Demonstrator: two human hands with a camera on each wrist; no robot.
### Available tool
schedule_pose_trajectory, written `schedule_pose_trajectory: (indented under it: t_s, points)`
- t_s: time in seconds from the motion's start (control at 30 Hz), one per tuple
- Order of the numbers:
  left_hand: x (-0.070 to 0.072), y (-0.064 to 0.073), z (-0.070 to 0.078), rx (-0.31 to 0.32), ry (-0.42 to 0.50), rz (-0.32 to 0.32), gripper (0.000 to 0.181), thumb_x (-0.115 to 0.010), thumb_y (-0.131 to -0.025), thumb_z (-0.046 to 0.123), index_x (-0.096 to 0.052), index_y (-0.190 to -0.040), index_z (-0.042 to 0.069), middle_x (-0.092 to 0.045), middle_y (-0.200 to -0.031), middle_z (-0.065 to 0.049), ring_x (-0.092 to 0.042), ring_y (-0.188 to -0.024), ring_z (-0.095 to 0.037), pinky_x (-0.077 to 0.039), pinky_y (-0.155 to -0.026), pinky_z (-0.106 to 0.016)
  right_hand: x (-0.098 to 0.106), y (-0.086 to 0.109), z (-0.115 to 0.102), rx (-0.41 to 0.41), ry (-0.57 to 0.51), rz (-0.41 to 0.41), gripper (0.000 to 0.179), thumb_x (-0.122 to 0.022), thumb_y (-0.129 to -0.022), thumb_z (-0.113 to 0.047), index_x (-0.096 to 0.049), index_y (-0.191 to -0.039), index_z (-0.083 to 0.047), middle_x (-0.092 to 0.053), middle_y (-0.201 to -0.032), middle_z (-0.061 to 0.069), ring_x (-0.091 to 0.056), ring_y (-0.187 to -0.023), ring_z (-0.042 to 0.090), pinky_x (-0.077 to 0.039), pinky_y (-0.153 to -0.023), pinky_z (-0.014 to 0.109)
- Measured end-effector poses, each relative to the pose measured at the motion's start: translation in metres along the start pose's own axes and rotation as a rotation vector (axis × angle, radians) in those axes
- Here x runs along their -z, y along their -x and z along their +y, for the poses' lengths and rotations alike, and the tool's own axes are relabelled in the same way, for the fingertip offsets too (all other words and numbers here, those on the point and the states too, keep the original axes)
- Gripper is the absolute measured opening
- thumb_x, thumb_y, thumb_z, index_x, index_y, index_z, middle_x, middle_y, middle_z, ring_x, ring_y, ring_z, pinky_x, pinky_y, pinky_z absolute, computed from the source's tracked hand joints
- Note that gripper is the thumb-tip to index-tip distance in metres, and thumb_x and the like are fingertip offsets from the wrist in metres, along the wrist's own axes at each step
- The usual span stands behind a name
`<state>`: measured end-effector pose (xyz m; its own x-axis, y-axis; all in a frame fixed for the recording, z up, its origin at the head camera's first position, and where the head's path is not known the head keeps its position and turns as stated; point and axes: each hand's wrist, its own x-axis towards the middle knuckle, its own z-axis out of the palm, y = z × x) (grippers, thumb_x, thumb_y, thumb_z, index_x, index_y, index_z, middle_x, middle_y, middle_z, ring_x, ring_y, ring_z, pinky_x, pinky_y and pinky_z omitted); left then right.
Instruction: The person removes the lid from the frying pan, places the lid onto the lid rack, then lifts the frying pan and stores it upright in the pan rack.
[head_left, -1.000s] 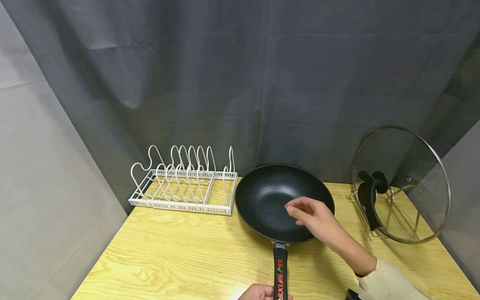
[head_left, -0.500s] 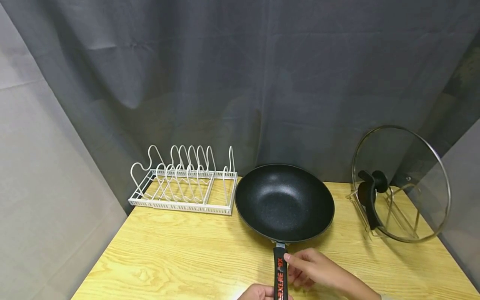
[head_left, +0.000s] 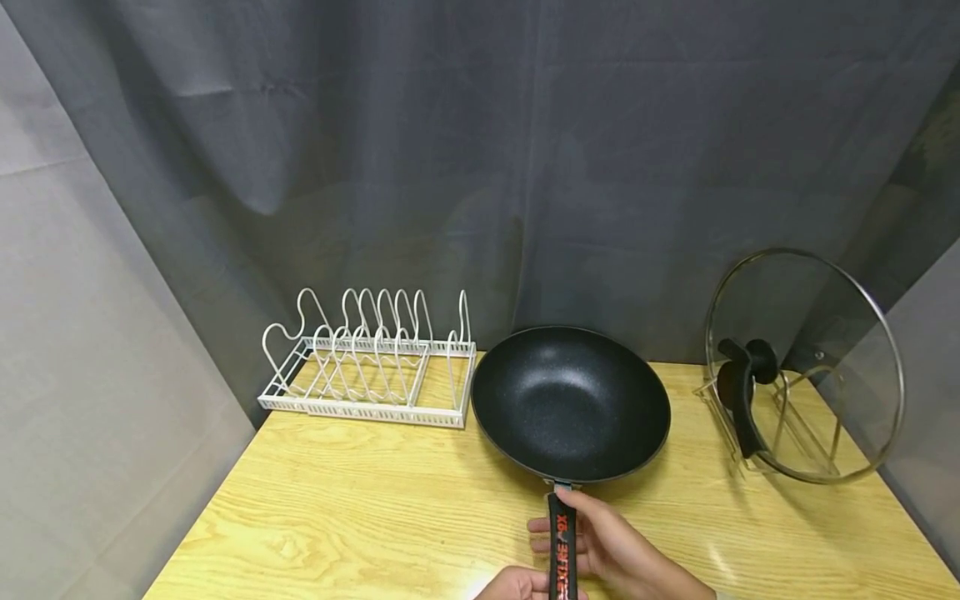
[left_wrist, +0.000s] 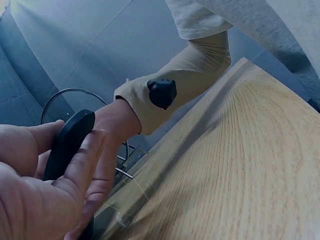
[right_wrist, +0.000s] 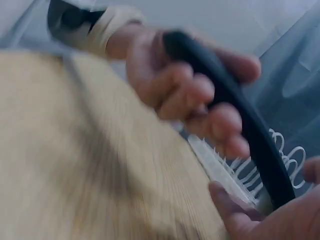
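A black frying pan (head_left: 570, 408) with a deep bowl stands on the wooden table, its handle (head_left: 562, 550) with red lettering pointing toward the person. At the handle's near end, my left hand (head_left: 516, 585) holds it between thumb and fingers, as the right wrist view also shows. My right hand (head_left: 615, 546) is at the handle close to the pan's body, thumb on top and fingers passing beneath to the left side. In the left wrist view, the left hand (left_wrist: 45, 200) covers part of the handle. The right wrist view is blurred.
A white wire rack (head_left: 367, 408) with several upright loops sits left of the pan, near its rim. On the right, a glass lid (head_left: 817, 350) with a black knob stands upright in a wire stand (head_left: 832, 450). A grey curtain (head_left: 480, 167) hangs behind the table.
My right hand has come from above the pan's bowl down to the handle and taken hold of it near the bowl. The left hand and the pan stay nearly in place.
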<state>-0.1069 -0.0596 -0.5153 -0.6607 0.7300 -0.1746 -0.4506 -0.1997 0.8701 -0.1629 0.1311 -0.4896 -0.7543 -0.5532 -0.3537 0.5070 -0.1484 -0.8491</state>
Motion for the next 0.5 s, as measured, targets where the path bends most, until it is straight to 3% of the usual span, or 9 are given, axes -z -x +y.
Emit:
schedule_pose_trajectory:
  t_s: [0.13, 0.23, 0.37, 0.5]
  points:
    - [-0.001, 0.000, 0.000, -0.018, -0.016, -0.004, 0.045, -0.057, -0.089, 0.001, -0.044, -0.122, -0.027, -0.068, -0.107, -0.013, -0.063, -0.084, 0.001, -0.050, -0.071, -0.013, -0.010, -0.003, -0.002, 0.011, -0.152, 0.010, 0.059, -0.047, -0.096, -0.047, -0.025, -0.132, -0.006, -0.060, -0.122, 0.020, -0.061, -0.110, 0.032, -0.047, -0.095, 0.046]
    - [-0.002, -0.002, 0.000, -0.038, -0.001, -0.015, 0.046, -0.057, -0.090, 0.003, -0.043, -0.122, -0.027, -0.071, -0.100, -0.004, -0.063, -0.085, 0.001, -0.050, -0.073, -0.014, -0.019, -0.005, -0.004, 0.031, -0.198, 0.052, 0.050, -0.050, -0.096, -0.044, -0.029, -0.126, -0.010, -0.060, -0.120, 0.016, -0.063, -0.106, 0.028, -0.049, -0.092, 0.042]
    - [-0.003, -0.002, 0.002, -0.038, 0.023, -0.037, 0.050, -0.057, -0.091, 0.006, -0.040, -0.123, -0.028, -0.071, -0.091, 0.007, -0.063, -0.084, 0.002, -0.050, -0.073, -0.013, -0.029, -0.007, -0.006, 0.047, -0.236, 0.137, 0.037, -0.052, -0.096, -0.038, -0.036, -0.116, -0.011, -0.059, -0.102, 0.005, -0.062, -0.085, 0.014, -0.052, -0.076, 0.029]
    - [-0.004, -0.002, 0.002, -0.044, 0.014, -0.013, 0.052, -0.061, -0.092, 0.013, -0.045, -0.120, -0.027, -0.070, -0.087, 0.007, -0.062, -0.081, 0.003, -0.049, -0.069, -0.011, -0.038, -0.012, -0.005, 0.068, -0.237, 0.229, 0.030, -0.052, -0.097, -0.036, -0.039, -0.108, -0.011, -0.049, -0.080, -0.005, -0.047, -0.062, 0.004, -0.044, -0.057, 0.018]
